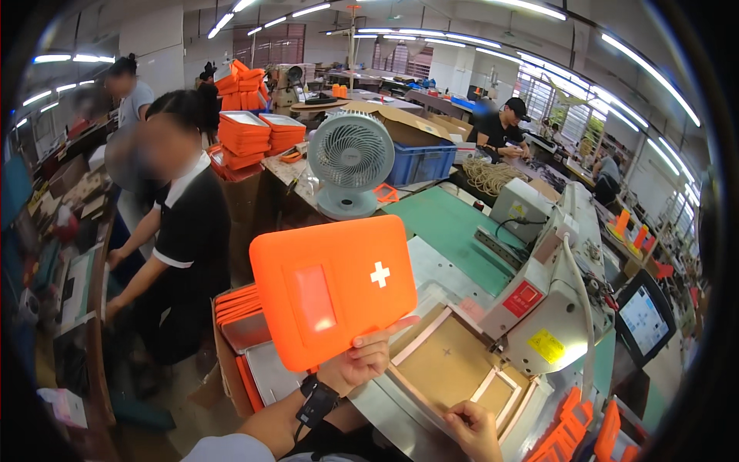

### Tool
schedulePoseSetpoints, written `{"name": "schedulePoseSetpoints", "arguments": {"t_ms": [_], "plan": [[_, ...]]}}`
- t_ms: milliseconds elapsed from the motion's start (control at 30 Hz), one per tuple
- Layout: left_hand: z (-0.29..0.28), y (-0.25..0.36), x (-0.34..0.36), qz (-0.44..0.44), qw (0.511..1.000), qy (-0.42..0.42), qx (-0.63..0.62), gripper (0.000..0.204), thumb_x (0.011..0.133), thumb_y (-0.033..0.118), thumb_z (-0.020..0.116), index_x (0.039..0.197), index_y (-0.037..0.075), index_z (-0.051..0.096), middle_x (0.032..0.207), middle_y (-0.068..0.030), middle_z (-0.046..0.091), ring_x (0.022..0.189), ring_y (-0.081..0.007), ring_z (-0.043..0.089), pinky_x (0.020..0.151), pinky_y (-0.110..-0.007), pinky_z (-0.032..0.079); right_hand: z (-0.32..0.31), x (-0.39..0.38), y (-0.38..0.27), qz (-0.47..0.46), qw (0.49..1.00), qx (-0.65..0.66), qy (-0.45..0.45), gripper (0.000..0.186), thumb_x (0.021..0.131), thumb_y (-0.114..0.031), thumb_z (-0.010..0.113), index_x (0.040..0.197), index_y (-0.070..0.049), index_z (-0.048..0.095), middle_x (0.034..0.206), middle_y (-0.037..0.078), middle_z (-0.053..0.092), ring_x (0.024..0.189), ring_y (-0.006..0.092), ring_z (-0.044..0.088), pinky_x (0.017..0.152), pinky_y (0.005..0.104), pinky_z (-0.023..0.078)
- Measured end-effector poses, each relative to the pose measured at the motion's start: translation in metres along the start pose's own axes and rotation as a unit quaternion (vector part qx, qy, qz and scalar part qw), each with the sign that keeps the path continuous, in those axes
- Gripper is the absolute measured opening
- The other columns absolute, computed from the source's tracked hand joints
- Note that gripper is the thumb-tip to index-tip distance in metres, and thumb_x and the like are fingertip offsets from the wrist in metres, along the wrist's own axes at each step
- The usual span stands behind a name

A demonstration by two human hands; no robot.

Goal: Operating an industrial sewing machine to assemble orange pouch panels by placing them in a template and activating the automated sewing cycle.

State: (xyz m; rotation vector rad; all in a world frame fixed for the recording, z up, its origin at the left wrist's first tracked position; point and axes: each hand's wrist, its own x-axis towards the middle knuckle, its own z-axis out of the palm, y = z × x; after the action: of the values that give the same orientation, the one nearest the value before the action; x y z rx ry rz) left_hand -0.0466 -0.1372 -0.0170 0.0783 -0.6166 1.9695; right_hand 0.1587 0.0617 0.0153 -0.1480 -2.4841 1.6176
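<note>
An orange first-aid case cover (346, 289) with rounded corners, a white cross and a rectangular clear window is held up in front of me. My left hand (362, 365) grips its lower edge, with one finger stretched out to the right; a black device is strapped to that wrist. My right hand (473, 430) is lower right, its thumb and fingers curled together beside the near edge of a flat sewing template frame (443, 356). What those fingers hold, if anything, is hidden. The frame has a tan board, pale raised strips and a small rectangular opening.
A sewing machine (550, 308) stands over the frame's right side, with a screen (645, 316) beyond it. Left of the table, a cardboard box (223, 358) holds stacked orange covers. A grey fan (350, 158) and blue crate (419, 162) stand behind. A co-worker (188, 223) stands at left.
</note>
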Motion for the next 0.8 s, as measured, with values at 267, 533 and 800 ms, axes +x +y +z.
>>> {"name": "schedulePoseSetpoints", "arguments": {"t_ms": [267,533,800], "plan": [[-0.021,0.000,-0.007,-0.052,0.997,-0.040,-0.041,0.064,0.102,0.018,0.043,0.148,-0.010,0.009,0.061,-0.0083,0.054,0.046,-0.0136,0.045,0.044,-0.024,0.034,0.000,-0.001,0.004,0.001,1.000,-0.009,0.004,0.005,0.093,-0.002,0.062,0.088,0.000,0.059,0.075,0.004,0.054,0.070,0.0142,0.049,0.063,0.0276,0.042],[-0.023,0.000,-0.018,-0.050,0.997,-0.035,-0.036,0.057,0.101,0.019,0.045,0.143,-0.009,0.017,0.069,-0.0100,0.056,0.056,-0.0163,0.048,0.052,-0.026,0.037,0.001,0.000,-0.001,0.010,1.000,-0.003,-0.002,0.006,0.094,-0.003,0.061,0.089,-0.001,0.058,0.077,0.002,0.052,0.073,0.0128,0.048,0.067,0.0268,0.042],[-0.025,-0.003,-0.022,-0.042,0.999,-0.025,-0.004,0.051,0.101,0.019,0.047,0.137,-0.009,0.026,0.077,-0.0116,0.058,0.065,-0.0190,0.051,0.060,-0.028,0.040,0.000,-0.002,0.007,0.034,0.999,0.022,-0.008,0.007,0.095,-0.003,0.060,0.088,-0.002,0.059,0.078,0.000,0.052,0.072,0.0090,0.046,0.065,0.0237,0.041]]}}
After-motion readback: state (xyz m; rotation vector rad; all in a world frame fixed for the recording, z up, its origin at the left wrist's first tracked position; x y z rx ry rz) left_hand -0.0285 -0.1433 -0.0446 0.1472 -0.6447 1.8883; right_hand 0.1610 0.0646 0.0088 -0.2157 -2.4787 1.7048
